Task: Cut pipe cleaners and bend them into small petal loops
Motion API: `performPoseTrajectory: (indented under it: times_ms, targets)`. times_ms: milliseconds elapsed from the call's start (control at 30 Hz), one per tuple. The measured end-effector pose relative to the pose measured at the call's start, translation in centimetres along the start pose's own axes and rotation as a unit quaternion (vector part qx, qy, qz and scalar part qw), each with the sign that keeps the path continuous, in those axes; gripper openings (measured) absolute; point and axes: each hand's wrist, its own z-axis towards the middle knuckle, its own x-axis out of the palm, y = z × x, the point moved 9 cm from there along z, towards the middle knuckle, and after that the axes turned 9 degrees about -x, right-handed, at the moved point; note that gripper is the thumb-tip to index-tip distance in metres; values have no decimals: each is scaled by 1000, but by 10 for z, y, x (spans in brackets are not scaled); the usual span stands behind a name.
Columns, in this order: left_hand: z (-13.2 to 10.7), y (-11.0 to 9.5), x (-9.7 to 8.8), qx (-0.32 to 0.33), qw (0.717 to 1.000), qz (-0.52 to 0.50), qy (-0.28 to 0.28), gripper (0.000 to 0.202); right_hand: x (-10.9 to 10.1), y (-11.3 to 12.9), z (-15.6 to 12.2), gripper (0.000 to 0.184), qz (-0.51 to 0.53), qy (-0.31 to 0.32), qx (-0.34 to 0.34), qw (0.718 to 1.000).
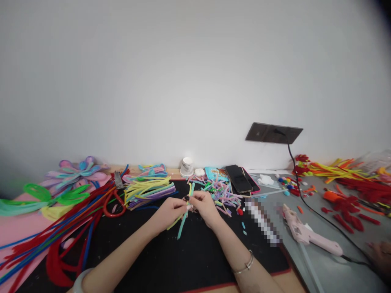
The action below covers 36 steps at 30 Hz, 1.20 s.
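Note:
Over the middle of the black mat (195, 260), my two hands meet at a few pipe cleaners. My left hand (171, 213) pinches a teal pipe cleaner (182, 226) and a yellow one, whose lower ends stick out below the fingers. Opposite it, my right hand (204, 206) is closed at the same crossing, its fingertips touching those of the left. The upper ends of the pipe cleaners poke up between the hands. Just how the strands are joined is hidden by the fingers. Behind my left hand lies a bundle of yellow and purple pipe cleaners (149, 191).
Red-handled scissors (114, 203) and long red and blue pipe cleaners lie left. Short pastel pieces (221, 193) and a phone (238, 179) sit behind my right hand. A pink glue gun (308, 236) with a black cord rests right. Another person's hand (380, 252) shows at the right edge.

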Motion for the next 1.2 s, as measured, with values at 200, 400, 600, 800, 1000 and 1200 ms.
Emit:
performPoseTrajectory:
  times_ms: [200,400,600,800,1000,1200]
  targets:
    - [-5,17,18,-56,996,-48,49,35,-2,-11,-14,21,-8,-12,52,999]
    - [-6,26,27,-83,984,-122,97,36,1,-17,-16,18,4,-31,81,996]
    - [-8,31,32,-121,966,-185,133,32,2,-15,-15,15,26,-51,78,995]
    - [-9,32,36,-131,954,-220,155,28,3,-18,-15,15,31,-52,80,995]
    - [-10,30,35,-142,951,-225,157,31,5,-22,-16,16,34,-47,96,994]
    - [-12,27,36,-144,957,-198,156,33,10,-17,-17,8,48,-29,110,992]
